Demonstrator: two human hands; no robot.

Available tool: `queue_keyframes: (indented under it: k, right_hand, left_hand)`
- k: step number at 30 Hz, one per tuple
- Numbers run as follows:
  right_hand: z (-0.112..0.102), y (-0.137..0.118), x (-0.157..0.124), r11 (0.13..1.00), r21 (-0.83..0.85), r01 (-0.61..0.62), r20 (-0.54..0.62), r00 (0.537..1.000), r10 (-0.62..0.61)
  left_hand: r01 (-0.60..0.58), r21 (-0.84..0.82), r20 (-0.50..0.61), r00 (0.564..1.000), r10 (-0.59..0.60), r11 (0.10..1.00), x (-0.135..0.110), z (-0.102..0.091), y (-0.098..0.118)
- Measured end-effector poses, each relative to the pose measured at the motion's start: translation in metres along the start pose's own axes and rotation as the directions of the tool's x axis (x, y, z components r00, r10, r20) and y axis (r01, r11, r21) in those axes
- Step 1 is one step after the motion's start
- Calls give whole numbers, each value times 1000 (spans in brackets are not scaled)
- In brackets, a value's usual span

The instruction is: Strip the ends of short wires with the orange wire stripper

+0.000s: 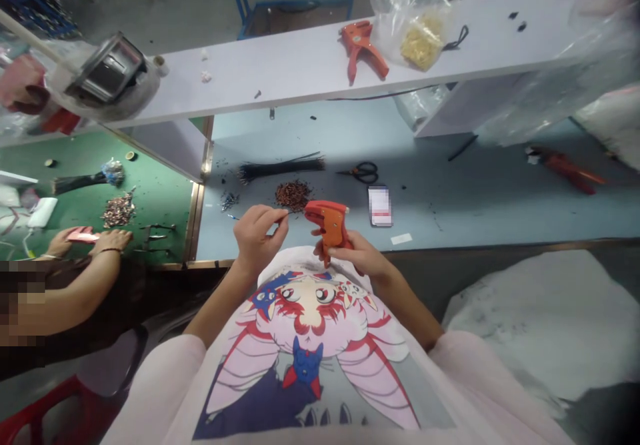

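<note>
Glossy orange plastic wire stripper (327, 226), matt pale blue tabletop (465, 208), thin clear plastic bag (393, 8), metal scissors (367, 173) with black plastic handles, soft printed cloth shirt (250, 371).

Pale-blue desk (450, 195) is carrying black wire bundle (280, 168), scissors (359, 172), reddish-brown small-parts pile (293, 195) & blurred card (380, 205), w/ white shelf (280, 71) above holding orange wire stripper (361, 48) & plastic bag (420, 38).

1. Far in front of our left hand (260, 238), we see a long white shelf (280, 78) up high.
2. Past that shelf, we see a gray floor (165, 5) and a blue metal rack (295, 8).
3. Just past the hand, we see a pale blue table (450, 211).
4. To the left of the hand, we see a green table (150, 191) with a gold edge (199, 218).
</note>
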State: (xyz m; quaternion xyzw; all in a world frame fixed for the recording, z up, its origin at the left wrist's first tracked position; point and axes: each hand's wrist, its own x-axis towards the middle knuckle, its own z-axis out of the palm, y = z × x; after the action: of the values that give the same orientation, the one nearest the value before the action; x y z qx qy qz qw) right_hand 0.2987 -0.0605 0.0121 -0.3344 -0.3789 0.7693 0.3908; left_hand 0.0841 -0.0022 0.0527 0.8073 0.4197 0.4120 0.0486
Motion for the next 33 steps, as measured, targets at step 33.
queue_keyframes:
  k: [33]
  right_hand:
    - [2,72,50,974,-72,-215,-360,916,176]
  left_hand:
    - [152,-56,65,987,-149,987,-42,-5,-19]
